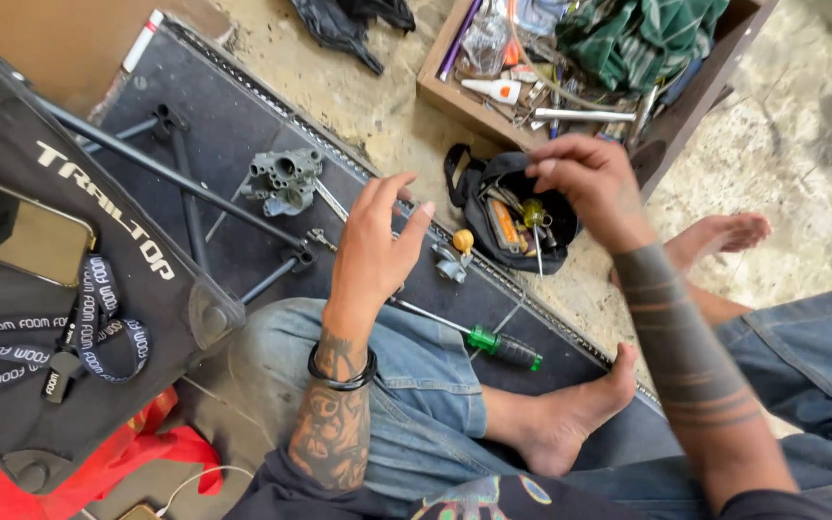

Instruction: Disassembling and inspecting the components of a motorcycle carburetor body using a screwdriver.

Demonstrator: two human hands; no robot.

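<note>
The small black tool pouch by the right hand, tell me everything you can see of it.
The black tool pouch looks like soft fabric with a looped strap on its near-left side. It lies open on the sandy ground beside the dark mat's edge, below the wooden box. Metal tools and a yellow-handled one fill it. The right hand reaches over its open mouth, fingertips at its rim.

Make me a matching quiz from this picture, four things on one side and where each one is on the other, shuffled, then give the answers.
Things:
1. green-handled screwdriver
2. grey metal carburetor part
3. black tool pouch
4. lanyard

Places:
A. under the right hand
B. on the black case at far left
C. on the dark mat, beyond the left hand
D. by the bare foot, beside the knee

Pairs: 1-D, 2-C, 3-A, 4-B
</note>
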